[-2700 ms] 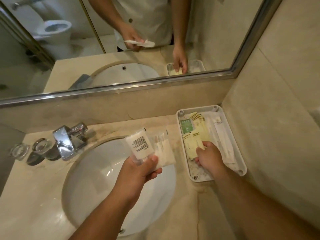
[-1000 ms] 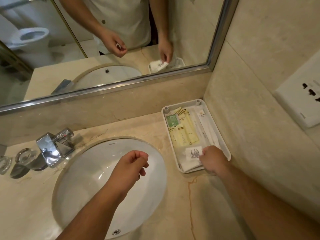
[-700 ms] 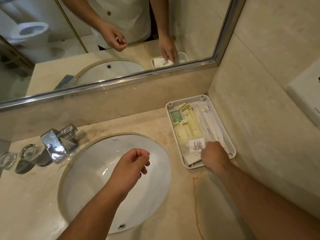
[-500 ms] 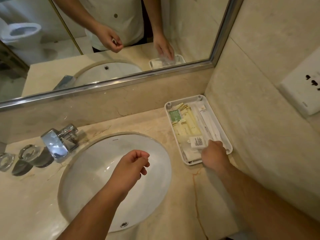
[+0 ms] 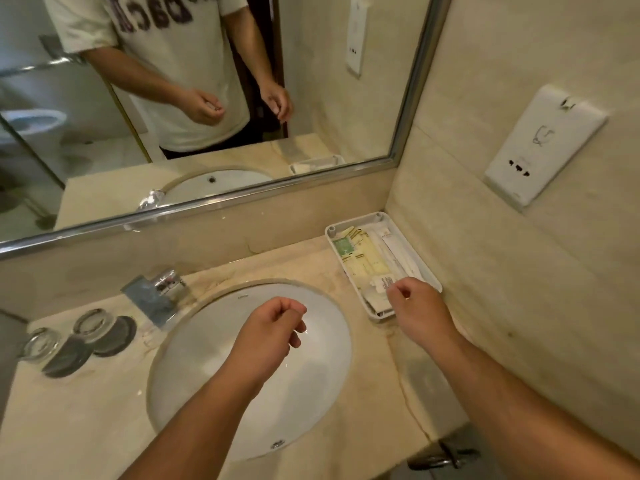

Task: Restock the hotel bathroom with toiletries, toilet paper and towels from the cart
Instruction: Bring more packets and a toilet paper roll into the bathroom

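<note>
The packets [image 5: 367, 263] are laid flat in the tray [image 5: 380, 315] at centre right, likely for dryness beside the sink [image 5: 207, 358] — the right hand [image 5: 419, 306] is held loosely curled, empty, above them — whether anything is pinched in the curled left hand [image 5: 266, 330] cannot be told.

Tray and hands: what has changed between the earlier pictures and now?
The white packets that the left hand held over the sink now lie at the near end of the tray. The right hand, which pressed them there, has lifted off and holds nothing. The left hand stays curled above the sink; yellow sachets unmoved.
</note>
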